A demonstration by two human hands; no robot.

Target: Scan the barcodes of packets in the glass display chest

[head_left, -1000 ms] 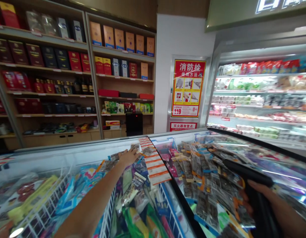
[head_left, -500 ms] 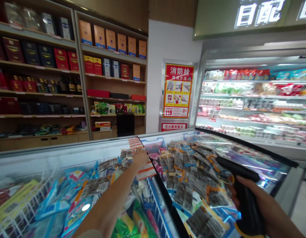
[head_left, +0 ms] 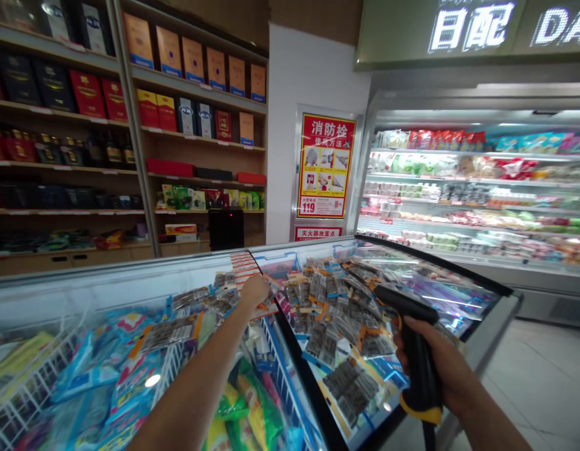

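My right hand [head_left: 443, 360] is wrapped round the grip of a black and yellow handheld barcode scanner [head_left: 419, 357], its head pointing left over the freezer. Stretched forward over the freezer's black divider, my left hand [head_left: 255, 290] looks closed. Its fingers face away from me, and what they hold is hidden; a brown packet edge shows just to its right. Orange-striped price labels [head_left: 245, 266] lie at that hand. Clear packets of dark brown pieces [head_left: 327, 300] are heaped on the freezer glass at right, and more such packets [head_left: 172, 332] lie at left.
Inside the freezer's left part are blue bags [head_left: 95, 376], green-yellow bags [head_left: 255, 394] and white wire baskets [head_left: 36, 391]. Behind stand shelves of boxed bottles [head_left: 193, 66], a red fire-hydrant poster [head_left: 326, 166] and a lit chilled display [head_left: 459, 188]. Floor tiles [head_left: 534, 363] show at right.
The view has turned to the right. My right hand has drawn the scanner nearer the freezer's front edge, showing more of it. My left hand stays by the striped labels, now with a packet edge beside it.
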